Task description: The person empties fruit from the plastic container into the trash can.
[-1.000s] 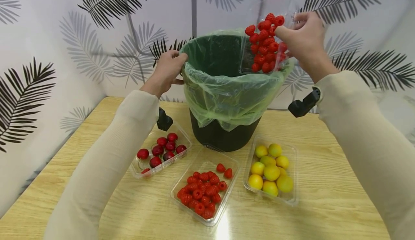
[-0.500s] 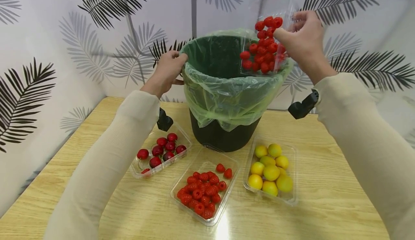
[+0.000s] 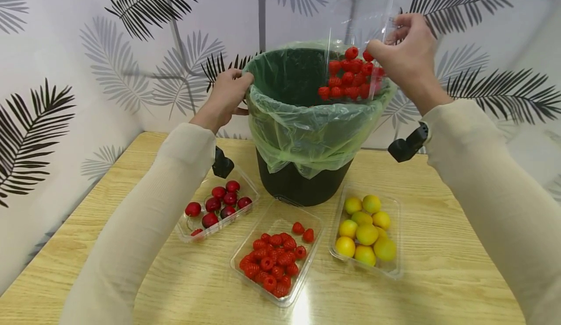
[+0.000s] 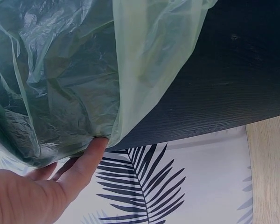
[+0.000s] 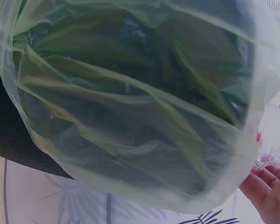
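A black trash bin (image 3: 302,183) lined with a translucent green bag (image 3: 315,125) stands upright on the table. My left hand (image 3: 228,93) grips its left rim through the bag; the left wrist view also shows fingers (image 4: 84,168) against the liner. Over the right side of the opening, my right hand (image 3: 407,54) holds a clear plastic container (image 3: 387,13) by its side, tilted steeply. Raspberries (image 3: 350,79) are bunched at the container's lower end. In the right wrist view the bag covers most of the frame, and part of the right hand (image 5: 273,191) shows at the edge.
Three clear containers sit in front of the bin. Cherries (image 3: 213,204) fill the left one, raspberries (image 3: 271,261) the middle one, and small yellow fruits (image 3: 366,234) the right one. A leaf-patterned wall (image 3: 131,71) rises behind the wooden table (image 3: 438,247).
The raspberries in the held container have slid down toward its lower end, and fewer show now. The right hand has shifted slightly left. The left hand stays on the rim.
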Motion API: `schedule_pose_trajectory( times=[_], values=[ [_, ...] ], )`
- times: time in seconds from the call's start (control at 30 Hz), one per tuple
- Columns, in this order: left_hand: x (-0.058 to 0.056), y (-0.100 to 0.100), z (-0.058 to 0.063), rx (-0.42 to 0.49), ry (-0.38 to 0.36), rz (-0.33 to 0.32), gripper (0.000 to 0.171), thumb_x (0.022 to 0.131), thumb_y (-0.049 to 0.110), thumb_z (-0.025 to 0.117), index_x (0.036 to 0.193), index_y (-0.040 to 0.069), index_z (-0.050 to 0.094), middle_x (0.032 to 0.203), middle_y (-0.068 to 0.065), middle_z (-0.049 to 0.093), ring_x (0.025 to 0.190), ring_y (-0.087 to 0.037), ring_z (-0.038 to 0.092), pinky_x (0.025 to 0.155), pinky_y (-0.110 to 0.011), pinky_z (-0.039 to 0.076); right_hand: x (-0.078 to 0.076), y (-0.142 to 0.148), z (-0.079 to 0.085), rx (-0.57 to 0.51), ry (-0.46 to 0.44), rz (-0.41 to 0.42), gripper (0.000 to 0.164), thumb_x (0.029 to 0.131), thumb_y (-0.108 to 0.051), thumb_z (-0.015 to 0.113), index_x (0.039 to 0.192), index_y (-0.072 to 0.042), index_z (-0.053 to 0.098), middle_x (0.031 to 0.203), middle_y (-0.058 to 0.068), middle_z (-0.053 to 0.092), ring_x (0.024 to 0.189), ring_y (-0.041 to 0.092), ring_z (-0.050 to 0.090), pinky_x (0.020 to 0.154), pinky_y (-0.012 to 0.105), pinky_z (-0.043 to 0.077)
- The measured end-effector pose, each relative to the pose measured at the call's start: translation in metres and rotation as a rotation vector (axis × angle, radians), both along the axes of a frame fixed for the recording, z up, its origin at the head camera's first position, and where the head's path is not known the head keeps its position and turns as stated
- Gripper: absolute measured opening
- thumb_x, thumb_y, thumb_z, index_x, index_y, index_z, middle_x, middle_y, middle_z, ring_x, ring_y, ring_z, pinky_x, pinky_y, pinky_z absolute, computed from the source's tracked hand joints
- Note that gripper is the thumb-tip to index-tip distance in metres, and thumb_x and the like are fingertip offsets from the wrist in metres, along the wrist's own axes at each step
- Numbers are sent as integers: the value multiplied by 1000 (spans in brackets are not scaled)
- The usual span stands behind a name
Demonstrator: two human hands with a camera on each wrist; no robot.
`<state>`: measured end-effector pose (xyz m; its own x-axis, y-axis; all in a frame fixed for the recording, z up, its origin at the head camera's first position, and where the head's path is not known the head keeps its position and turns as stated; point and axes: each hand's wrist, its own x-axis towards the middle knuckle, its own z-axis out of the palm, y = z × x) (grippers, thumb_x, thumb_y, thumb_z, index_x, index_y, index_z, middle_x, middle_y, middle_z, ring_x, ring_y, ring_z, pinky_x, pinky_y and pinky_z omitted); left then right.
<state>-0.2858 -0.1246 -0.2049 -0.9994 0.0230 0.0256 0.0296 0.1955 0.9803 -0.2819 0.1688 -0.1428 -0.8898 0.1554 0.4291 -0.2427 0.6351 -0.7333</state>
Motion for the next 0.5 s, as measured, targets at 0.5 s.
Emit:
schedule_pose_trajectory(
  times=[0.5],
  values=[
    [0,0,0,8,-3,0,34,99,25,40,126,4,44,103,-1,42,93,-18,50,93,-48,52,1,-1,1,7,14,3,56,85,-23,60,136,-13,37,94,-12,40,82,5,41,73,22,40]
  ],
)
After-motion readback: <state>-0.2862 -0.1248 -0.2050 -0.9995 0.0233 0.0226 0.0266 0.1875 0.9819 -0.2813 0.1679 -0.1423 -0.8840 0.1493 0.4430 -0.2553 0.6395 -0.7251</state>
